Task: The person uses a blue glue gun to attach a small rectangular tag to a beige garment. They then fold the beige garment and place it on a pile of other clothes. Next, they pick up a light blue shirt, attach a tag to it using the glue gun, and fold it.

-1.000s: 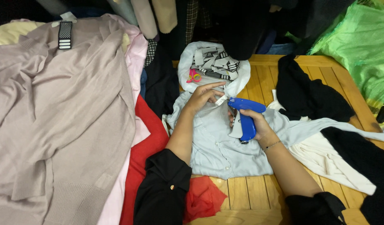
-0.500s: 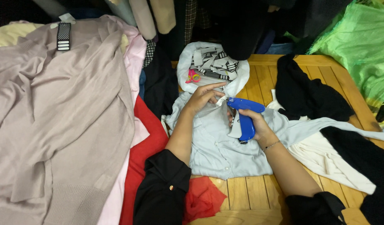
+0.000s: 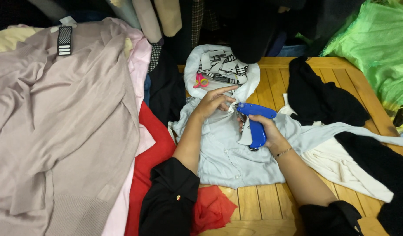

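Observation:
A pale blue shirt (image 3: 230, 153) lies spread on the wooden table (image 3: 271, 205). My left hand (image 3: 212, 104) pinches the shirt's collar area, with the index finger stretched out. My right hand (image 3: 265, 131) grips a blue tagging gun (image 3: 255, 120) whose tip points left at the fabric held by the left hand. A white paper tag sits under the gun, partly hidden by my fingers.
A white bag (image 3: 221, 70) of black-and-white tags and a pink item lies just beyond the hands. A large beige garment (image 3: 57, 131), pink and red (image 3: 151, 153) cloth lie left. Black garments (image 3: 319, 98), a white one (image 3: 341, 166) and green fabric (image 3: 376, 43) lie right.
The hands and the tagging gun have stayed at the shirt's collar with only slight shifts.

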